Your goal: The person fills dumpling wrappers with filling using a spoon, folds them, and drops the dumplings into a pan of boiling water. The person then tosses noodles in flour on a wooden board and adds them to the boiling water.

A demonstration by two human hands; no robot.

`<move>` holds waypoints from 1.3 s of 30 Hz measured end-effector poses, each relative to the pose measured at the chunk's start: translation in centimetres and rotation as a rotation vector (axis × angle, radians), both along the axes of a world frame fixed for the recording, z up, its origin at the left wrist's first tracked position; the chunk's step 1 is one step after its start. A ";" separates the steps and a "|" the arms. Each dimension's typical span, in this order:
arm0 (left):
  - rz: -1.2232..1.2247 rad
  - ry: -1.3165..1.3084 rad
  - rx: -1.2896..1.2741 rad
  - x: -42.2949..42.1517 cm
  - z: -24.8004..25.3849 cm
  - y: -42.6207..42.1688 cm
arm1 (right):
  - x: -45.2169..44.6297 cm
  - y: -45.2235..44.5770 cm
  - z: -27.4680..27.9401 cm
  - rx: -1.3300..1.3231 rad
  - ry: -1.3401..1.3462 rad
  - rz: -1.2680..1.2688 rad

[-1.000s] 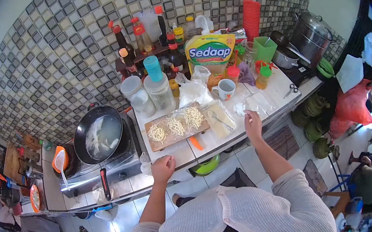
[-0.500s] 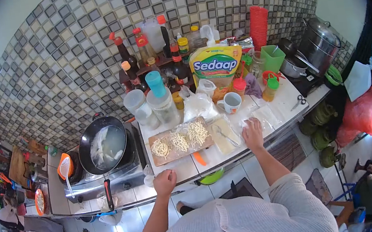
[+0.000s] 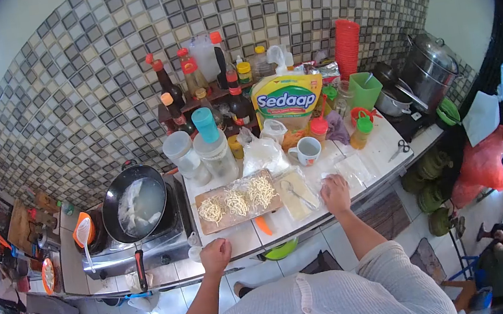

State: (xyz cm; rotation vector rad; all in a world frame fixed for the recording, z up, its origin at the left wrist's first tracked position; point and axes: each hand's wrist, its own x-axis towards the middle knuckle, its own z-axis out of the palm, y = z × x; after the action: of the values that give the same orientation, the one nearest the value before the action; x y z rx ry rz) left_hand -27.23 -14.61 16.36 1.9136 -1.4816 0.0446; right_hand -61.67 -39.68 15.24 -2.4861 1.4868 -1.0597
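Observation:
My left hand (image 3: 216, 255) rests as a loose fist at the counter's front edge, and nothing shows in it. It is just in front of a wooden board (image 3: 210, 227) that bears three small heaps of noodles (image 3: 236, 203). My right hand (image 3: 336, 194) lies on the counter with its fingers stretched out, at the edge of some clear plastic sheets (image 3: 355, 169). Left of it, a spoon (image 3: 300, 195) lies on a pale, flat, plastic-wrapped slab (image 3: 293, 206). An orange handle (image 3: 263, 225) sticks out below the board.
A black wok (image 3: 110, 217) with cloudy liquid and pale pieces sits on the stove (image 3: 169, 255). Behind the board stand clear jars (image 3: 183, 156), a mug (image 3: 306, 151), a yellow Sedaap pouch (image 3: 287, 98) and sauce bottles (image 3: 168, 82). Scissors (image 3: 398, 149) lie at the right.
My view has tilted slightly, so the counter's things appear shifted a little left and mostly lower. Both hands stay in nearly the same places on the counter.

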 end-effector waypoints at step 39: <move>0.176 0.352 -0.125 14.8 12.9 13.4 | 5.2 14.0 3.9 -0.098 -0.361 -0.040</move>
State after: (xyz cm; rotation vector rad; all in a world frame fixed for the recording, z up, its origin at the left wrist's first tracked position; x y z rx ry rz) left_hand -12.41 -1.20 29.28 1.8346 -1.0519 -0.1117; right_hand -56.51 -25.73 19.13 -2.1733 1.4086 -1.5232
